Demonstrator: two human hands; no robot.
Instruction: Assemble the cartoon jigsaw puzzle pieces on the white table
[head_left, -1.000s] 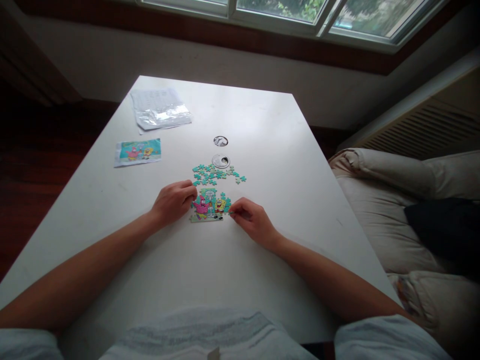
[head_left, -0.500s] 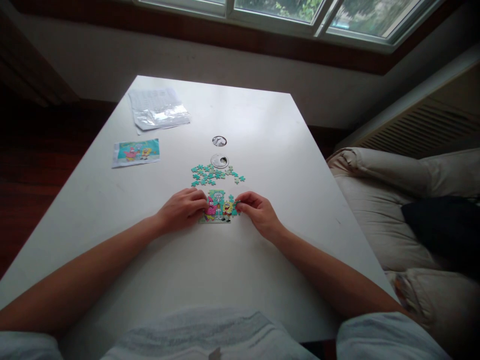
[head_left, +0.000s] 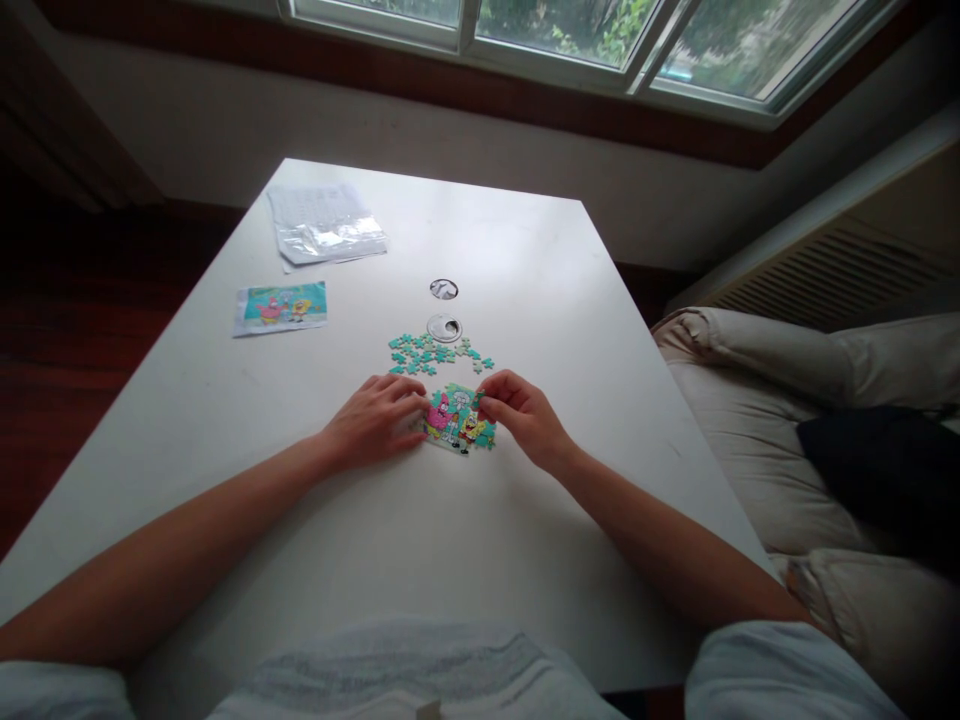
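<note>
A partly joined cartoon jigsaw puzzle (head_left: pixel 453 420) lies on the white table, turned at a slant, with a pink, a pale and a yellow figure on a teal ground. My left hand (head_left: pixel 381 420) rests at its left edge, fingers apart, the tips touching the border. At the upper right corner my right hand (head_left: pixel 521 412) pinches a small teal jigsaw piece (head_left: pixel 478 398) between thumb and forefinger, partly hidden by the fingers. Just beyond the puzzle, several loose jigsaw pieces (head_left: pixel 422 353) are spread, mostly teal and pale green.
Two round inserts (head_left: pixel 445 328) are set in the table (head_left: pixel 495 570) behind the pieces. To the left lies a picture sheet (head_left: pixel 281 307) with the same figures. Farther back is a clear plastic bag with papers (head_left: pixel 326 225). A beige sofa (head_left: pixel 735 410) stands at the right.
The joined puzzle has turned clockwise and shifted slightly right. My right hand has moved to its upper right corner with the piece. The left fingers have spread more. The view has tilted slightly.
</note>
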